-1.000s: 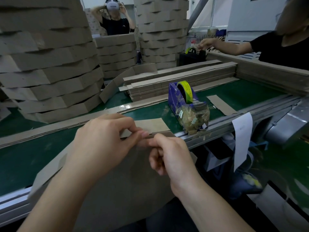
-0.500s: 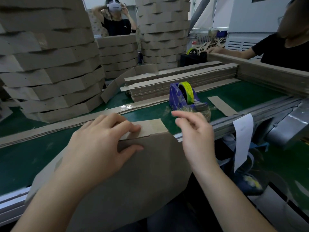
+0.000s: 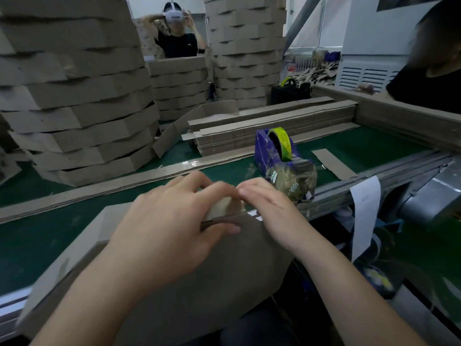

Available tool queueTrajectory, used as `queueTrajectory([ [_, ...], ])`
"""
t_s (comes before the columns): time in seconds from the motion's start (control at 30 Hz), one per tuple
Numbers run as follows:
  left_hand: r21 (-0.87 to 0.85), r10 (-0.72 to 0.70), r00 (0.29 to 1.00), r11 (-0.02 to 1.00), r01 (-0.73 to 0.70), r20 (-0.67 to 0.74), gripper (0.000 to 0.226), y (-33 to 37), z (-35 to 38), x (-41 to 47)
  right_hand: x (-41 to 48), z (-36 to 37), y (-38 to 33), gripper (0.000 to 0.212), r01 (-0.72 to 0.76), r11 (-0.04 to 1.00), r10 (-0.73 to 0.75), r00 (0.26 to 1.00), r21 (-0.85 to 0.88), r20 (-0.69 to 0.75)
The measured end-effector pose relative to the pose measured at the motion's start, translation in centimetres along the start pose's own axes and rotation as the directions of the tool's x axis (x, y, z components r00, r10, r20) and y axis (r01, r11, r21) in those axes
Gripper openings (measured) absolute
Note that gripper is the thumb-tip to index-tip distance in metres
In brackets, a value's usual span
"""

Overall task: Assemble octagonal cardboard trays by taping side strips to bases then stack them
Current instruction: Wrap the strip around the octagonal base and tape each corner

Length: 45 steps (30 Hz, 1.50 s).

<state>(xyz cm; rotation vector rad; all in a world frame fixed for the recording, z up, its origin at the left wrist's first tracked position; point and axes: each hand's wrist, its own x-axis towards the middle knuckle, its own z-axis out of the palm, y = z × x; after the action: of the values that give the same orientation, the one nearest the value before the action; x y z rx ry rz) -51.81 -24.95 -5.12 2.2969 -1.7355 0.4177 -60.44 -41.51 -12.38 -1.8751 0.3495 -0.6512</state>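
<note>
Logging seam-taping: my left hand [image 3: 172,228] pinches the pale cardboard side strip [image 3: 222,208] onto the brown cardboard base [image 3: 224,275] tilted at the edge of the green belt [image 3: 50,233], right hand [image 3: 269,208] pressing its fingertips alongside; next, I judge, fresh tape from the purple dispenser [image 3: 264,148].

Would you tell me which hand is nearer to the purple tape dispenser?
Right. The right hand sits just in front of the tape dispenser; the left hand grips the side strip farther left, beyond the right hand.

Green belt [image 3: 37,245], white paper slip [image 3: 365,213] hanging beside it — headset-wearing person [image 3: 178,43] behind, black-shirted person [image 3: 429,91] right.
</note>
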Motion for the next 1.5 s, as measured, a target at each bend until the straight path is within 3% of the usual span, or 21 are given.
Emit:
queueTrajectory([
  [0.13, -0.001, 0.024, 0.999, 1.000, -0.024, -0.036, 0.041, -0.5, -0.9, -0.8, -0.3, -1.9, -0.3, 0.036, -0.199, 0.978, 0.182, 0.956, 0.056, 0.229],
  [0.27, -0.088, 0.028, 0.992, 0.995, -0.040, -0.125, 0.043, -1.5, -1.3, -1.8, 0.2, -3.0, -0.9, 0.046, -0.180, 0.974, 0.213, 0.935, -0.140, 0.284],
  [0.37, -0.172, 0.006, 0.984, 0.984, -0.036, -0.177, 0.043, -2.3, -1.3, -2.9, 0.5, -3.8, -1.6, 0.048, -0.170, 0.966, 0.226, 0.921, -0.194, 0.317],
  [0.47, -0.218, -0.026, 0.980, 0.976, -0.019, -0.199, 0.043, -3.1, -0.8, -3.7, 0.6, -4.4, -2.2, 0.026, -0.128, 0.983, 0.163, 0.934, -0.129, 0.319],
  [0.57, -0.287, -0.058, 0.973, 0.958, -0.008, -0.223, 0.045, -4.0, 0.1, -4.2, 0.8, -4.4, -2.0, 0.020, -0.034, 0.994, 0.060, 0.960, -0.100, 0.272],
  [0.9, -0.436, -0.099, 0.963, 0.900, -0.021, -0.252, 0.045, -5.6, 1.7, -5.4, 1.2, -3.3, -2.5, 0.004, 0.126, 0.987, -0.115, 0.987, -0.100, 0.113],
  [1.1, -0.480, -0.110, 0.964, 0.877, -0.021, -0.243, 0.043, -6.3, 1.8, -5.8, 1.3, -2.3, -2.4, 0.010, 0.140, 0.971, -0.118, 0.985, -0.193, 0.123],
  [1.33, -0.421, -0.059, 0.975, 0.906, -0.037, -0.213, 0.032, -6.0, 0.7, -5.0, 1.3, -1.0, -1.9, 0.016, 0.174, 0.955, -0.141, 0.979, -0.242, 0.150],
  [1.5, -0.160, 0.086, 0.985, 0.981, -0.111, -0.150, 0.032, -3.3, 0.2, -2.1, 1.4, 0.0, -2.2, 0.022, 0.200, 0.949, -0.160, 0.972, -0.244, 0.173],
])
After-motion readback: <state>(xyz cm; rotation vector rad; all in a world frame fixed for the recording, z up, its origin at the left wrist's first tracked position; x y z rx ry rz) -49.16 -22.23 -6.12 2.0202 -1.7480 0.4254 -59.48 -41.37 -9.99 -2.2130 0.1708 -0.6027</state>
